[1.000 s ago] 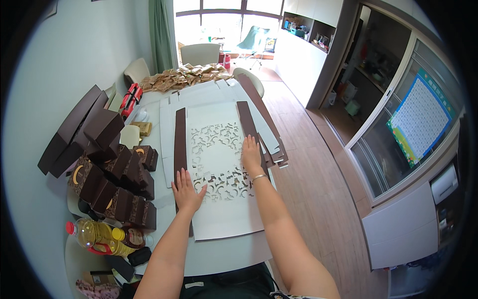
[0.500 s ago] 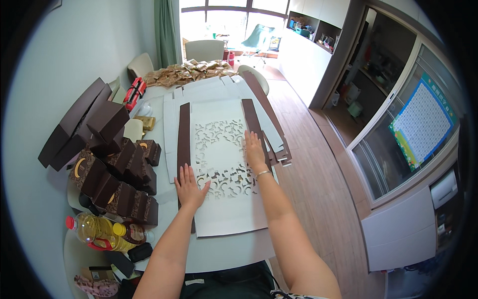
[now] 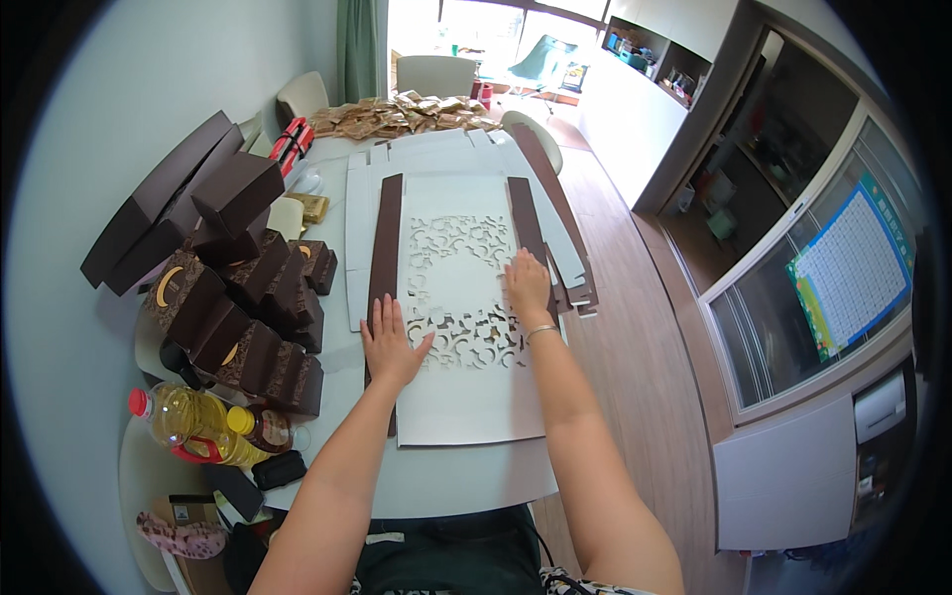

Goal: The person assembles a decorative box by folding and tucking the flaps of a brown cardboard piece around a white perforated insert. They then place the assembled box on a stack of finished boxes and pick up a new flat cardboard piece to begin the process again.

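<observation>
Lying on the table in front of me is a large flat cardboard sheet (image 3: 466,409), white, with curly cut-out patterns and dark brown strips along both long sides. My left hand (image 3: 393,347) rests open on its left side, fingers spread across the left brown strip (image 3: 386,238) and the white part. On the opposite side, my right hand (image 3: 529,292) presses near the right brown strip (image 3: 526,213), its fingers slightly bent and nothing grasped. More flat white cardboard sheets (image 3: 436,149) lie underneath and beyond.
Dark brown boxes (image 3: 248,297) are piled at the left, with an oil bottle (image 3: 193,421) and a dark yellow-capped bottle (image 3: 266,428) nearer me. Small packets (image 3: 397,117) heap at the table's far end. Chairs (image 3: 436,74) stand around; wooden floor (image 3: 635,397) runs along the right.
The whole view has shifted, so the table and its things sit further right and higher. The fingers of my right hand look more bent; both hands stay on the sheet.
</observation>
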Action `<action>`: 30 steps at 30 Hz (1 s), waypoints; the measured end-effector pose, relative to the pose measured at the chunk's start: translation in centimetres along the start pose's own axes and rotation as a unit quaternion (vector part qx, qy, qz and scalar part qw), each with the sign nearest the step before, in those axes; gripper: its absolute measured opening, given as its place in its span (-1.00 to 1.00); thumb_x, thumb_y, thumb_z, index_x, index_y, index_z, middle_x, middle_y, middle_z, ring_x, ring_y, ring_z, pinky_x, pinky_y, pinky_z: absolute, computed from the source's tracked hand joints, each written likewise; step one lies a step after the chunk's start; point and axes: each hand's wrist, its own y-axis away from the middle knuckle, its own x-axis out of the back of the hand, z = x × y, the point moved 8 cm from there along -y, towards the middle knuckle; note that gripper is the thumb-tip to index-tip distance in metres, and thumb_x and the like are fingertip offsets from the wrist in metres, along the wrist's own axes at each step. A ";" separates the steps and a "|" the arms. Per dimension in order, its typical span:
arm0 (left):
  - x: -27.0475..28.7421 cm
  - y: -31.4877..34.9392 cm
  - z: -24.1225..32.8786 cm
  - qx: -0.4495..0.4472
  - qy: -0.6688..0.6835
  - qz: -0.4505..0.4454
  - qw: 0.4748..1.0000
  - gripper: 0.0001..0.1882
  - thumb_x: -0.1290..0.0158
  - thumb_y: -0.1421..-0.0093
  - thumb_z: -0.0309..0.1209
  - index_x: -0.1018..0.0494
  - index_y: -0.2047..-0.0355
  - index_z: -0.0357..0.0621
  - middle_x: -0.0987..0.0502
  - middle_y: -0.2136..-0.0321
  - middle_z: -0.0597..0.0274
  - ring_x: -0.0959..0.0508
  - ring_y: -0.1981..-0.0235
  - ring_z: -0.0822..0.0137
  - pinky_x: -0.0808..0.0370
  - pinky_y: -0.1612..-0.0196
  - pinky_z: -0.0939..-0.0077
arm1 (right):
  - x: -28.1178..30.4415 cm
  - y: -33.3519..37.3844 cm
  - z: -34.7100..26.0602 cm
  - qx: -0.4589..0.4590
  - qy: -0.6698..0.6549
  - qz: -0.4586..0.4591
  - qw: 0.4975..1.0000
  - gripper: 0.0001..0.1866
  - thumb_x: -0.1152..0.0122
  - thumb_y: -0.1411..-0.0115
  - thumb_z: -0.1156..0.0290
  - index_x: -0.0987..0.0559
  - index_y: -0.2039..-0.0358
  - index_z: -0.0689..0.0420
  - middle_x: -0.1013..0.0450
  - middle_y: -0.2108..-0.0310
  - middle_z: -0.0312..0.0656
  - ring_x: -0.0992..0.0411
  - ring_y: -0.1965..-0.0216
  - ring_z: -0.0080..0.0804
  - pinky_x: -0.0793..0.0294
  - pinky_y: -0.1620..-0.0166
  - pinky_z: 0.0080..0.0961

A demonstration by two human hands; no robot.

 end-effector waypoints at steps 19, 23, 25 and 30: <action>0.9 0.1 -1.0 -0.002 0.024 0.012 1.000 0.01 0.03 -0.18 0.20 0.09 -0.36 -0.31 0.14 -0.42 0.07 0.19 -0.44 0.12 0.24 -0.39 -0.08 | -6.1 -10.0 0.8 -0.034 0.135 -0.159 0.977 -0.47 -0.08 -0.18 0.42 -0.38 -0.19 0.23 -0.57 0.43 -0.04 -0.59 0.38 -0.10 -0.61 0.32 -0.27; 0.7 0.1 -1.1 -0.004 0.028 0.015 0.999 0.02 0.02 -0.17 0.20 0.09 -0.36 -0.31 0.14 -0.41 0.07 0.19 -0.44 0.12 0.24 -0.39 -0.08 | -6.1 -10.7 -0.4 -0.006 0.186 -0.111 0.976 -0.57 -0.04 -0.20 0.49 -0.45 -0.08 0.34 -0.58 0.49 -0.08 -0.61 0.39 -0.22 -0.62 0.37 -0.40; 0.8 -0.1 -1.0 -0.001 0.030 0.018 0.999 0.02 0.03 -0.17 0.21 0.08 -0.37 -0.31 0.12 -0.41 0.09 0.20 -0.44 0.15 0.27 -0.40 -0.06 | -6.2 -10.3 -0.1 -0.015 0.160 -0.120 0.980 -0.57 -0.05 -0.20 0.47 -0.44 -0.08 0.35 -0.57 0.37 -0.02 -0.61 0.37 -0.21 -0.62 0.36 -0.41; 0.8 0.0 -1.3 0.008 0.019 0.011 1.000 0.02 0.03 -0.17 0.22 0.09 -0.37 -0.27 0.16 -0.42 0.10 0.19 -0.44 0.14 0.26 -0.40 -0.05 | -4.5 -7.3 -0.5 -0.004 0.095 -0.110 0.989 -0.52 -0.09 -0.19 0.40 -0.42 -0.11 0.30 -0.52 0.26 0.04 -0.59 0.36 -0.11 -0.62 0.33 -0.36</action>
